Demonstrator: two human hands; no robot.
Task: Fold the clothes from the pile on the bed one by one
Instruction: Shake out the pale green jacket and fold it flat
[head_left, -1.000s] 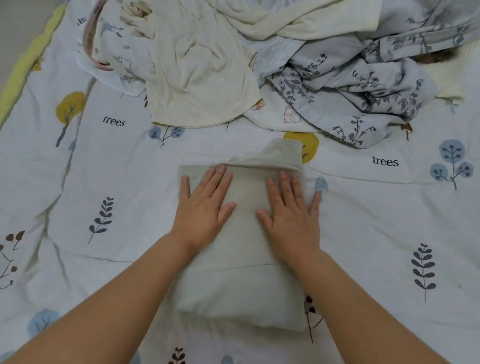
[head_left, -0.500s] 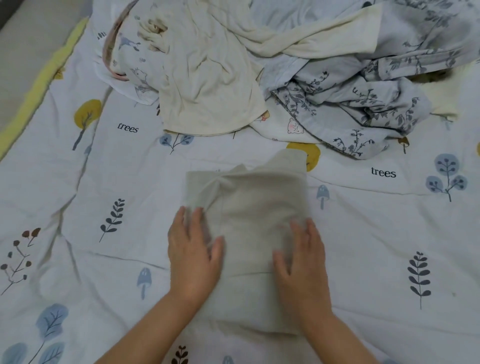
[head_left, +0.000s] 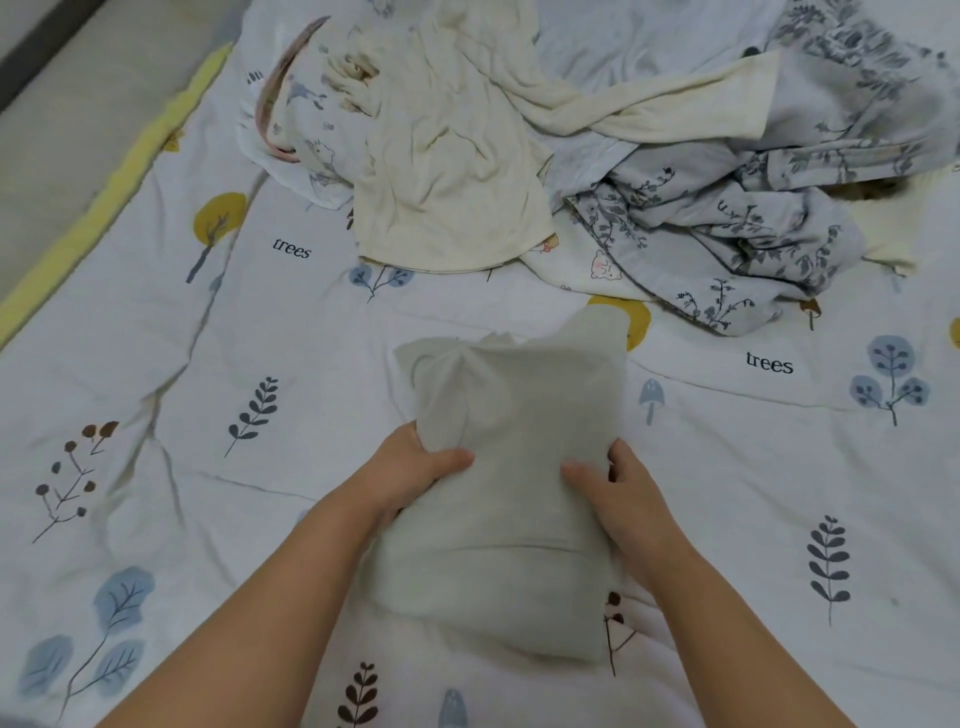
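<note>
Left hand and right hand pinch the side edges of the grey folded garment, on the quilt below the pile. Far end bunched; lifting could spill the fold.

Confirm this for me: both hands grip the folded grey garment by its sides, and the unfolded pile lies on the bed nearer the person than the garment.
Not quite. In the head view the left hand and right hand do grip the folded grey garment by its sides, but the unfolded pile lies on the bed beyond the garment, farther from the person, not nearer.
</note>
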